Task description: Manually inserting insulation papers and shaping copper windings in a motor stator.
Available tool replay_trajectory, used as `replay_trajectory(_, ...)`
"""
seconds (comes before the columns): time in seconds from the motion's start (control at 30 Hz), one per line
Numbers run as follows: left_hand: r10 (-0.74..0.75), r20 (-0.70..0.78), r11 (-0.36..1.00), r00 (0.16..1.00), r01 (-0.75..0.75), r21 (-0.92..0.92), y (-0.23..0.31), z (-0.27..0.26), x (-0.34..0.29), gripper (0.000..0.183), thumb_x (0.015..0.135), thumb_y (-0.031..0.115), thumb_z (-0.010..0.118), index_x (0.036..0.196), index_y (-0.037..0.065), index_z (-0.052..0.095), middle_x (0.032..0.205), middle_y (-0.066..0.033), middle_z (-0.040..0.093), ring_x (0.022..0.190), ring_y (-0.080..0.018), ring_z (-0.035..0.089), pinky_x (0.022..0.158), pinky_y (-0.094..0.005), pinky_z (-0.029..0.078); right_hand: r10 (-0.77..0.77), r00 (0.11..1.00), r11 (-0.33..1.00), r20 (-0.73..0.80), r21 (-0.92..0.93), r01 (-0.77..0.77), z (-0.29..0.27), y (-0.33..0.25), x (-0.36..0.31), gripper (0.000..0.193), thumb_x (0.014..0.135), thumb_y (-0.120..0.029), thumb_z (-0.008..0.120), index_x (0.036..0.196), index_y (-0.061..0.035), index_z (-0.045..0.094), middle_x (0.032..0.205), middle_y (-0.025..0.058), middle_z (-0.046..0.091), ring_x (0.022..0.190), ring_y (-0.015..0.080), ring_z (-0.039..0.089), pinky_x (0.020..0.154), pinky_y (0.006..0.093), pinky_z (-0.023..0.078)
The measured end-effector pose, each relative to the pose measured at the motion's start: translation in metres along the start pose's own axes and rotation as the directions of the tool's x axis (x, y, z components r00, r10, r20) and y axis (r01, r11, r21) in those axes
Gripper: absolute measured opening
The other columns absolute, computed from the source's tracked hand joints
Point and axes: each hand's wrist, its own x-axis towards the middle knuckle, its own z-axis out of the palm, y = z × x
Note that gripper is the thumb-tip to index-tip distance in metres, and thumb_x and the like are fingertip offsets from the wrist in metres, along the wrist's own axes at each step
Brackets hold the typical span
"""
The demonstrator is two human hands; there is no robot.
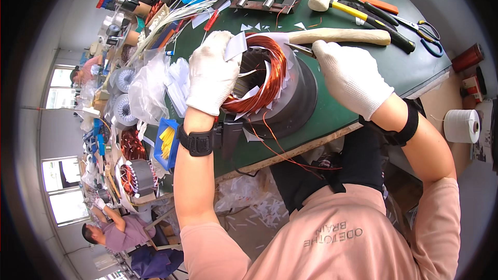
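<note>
Green bench, cluttered, in a workshop with windows at left; copper coil sits on it between the gloved hands, left hand curled at its left rim by a paper slip, pinch unclear, right hand closed round a metal tool, tip beside the coil; shirt has lettering

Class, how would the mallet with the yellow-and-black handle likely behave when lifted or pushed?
The mallet probably feels head-heavy, its bulky pale head sitting at one end. Its straight, thick handle should stay stiff. If nudged, the rounded head might rock.
</note>
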Motion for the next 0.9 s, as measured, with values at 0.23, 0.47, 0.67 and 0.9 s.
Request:
replay_trajectory(0.23, 0.1, 0.008, 0.995, 0.995, -0.1, -0.027, 0.004, -0.001, 0.0, 0.021, 0.078, 0.007, 0.062, 0.098, 0.005, 0.064, 0.091, -0.0186, 0.066, 0.084, -0.0342, 0.066, 0.074, -0.0375, 0.052, -0.011, 0.973, 1.0, 0.229, 0.014, 0.009, -0.013, -0.009, -0.006, 0.008, 0.083, -0.008, 0.054, 0.085, -0.0006, 0.053, 0.067, 0.0182, 0.062, 0.066, 0.0359, 0.064, 0.058, 0.0433, 0.051)
replay_trajectory(0.47, 0.263, 0.143, 0.93, 0.954, -0.211, -0.301, -0.003, -0.003, 0.019, 0.029, 0.076, 0.007, 0.065, 0.105, 0.006, 0.063, 0.098, -0.014, 0.066, 0.089, -0.0354, 0.065, 0.08, -0.0384, 0.052, -0.025, 0.992, 0.997, 0.12, 0.079, 0.015, -0.01, -0.016, -0.029, 0.007, 0.08, -0.005, 0.054, 0.086, -0.0027, 0.052, 0.07, 0.0157, 0.059, 0.066, 0.0351, 0.062, 0.059, 0.0423, 0.05)
replay_trajectory(0.67, 0.341, -0.013, 0.926, 0.94, -0.338, -0.167, -0.006, -0.016, 0.017, 0.015, 0.097, 0.01, 0.054, 0.106, 0.004, 0.063, 0.096, -0.013, 0.069, 0.084, -0.0215, 0.068, 0.076, -0.0301, 0.053, -0.025, 0.998, 0.979, 0.055, -0.199, 0.036, -0.001, 0.012, -0.048, 0.026, 0.076, -0.015, 0.067, 0.098, -0.0045, 0.056, 0.089, 0.0124, 0.06, 0.091, 0.033, 0.058, 0.071, 0.0433, 0.048)
replay_trajectory(0.9, 0.028, -0.012, 0.78, 1.0, -0.03, -0.625, 0.074, -0.082, 0.001, 0.037, 0.105, 0.024, 0.04, 0.123, -0.003, 0.057, 0.121, -0.0143, 0.063, 0.118, -0.0236, 0.059, 0.105, -0.0346, 0.044, 0.058, 0.998, 0.622, -0.011, 0.783, -0.027, -0.07, -0.049, 0.03, 0.037, 0.079, -0.016, 0.073, 0.109, 0.0006, 0.059, 0.094, 0.0059, 0.063, 0.086, 0.0142, 0.059, 0.078, 0.0282, 0.048)
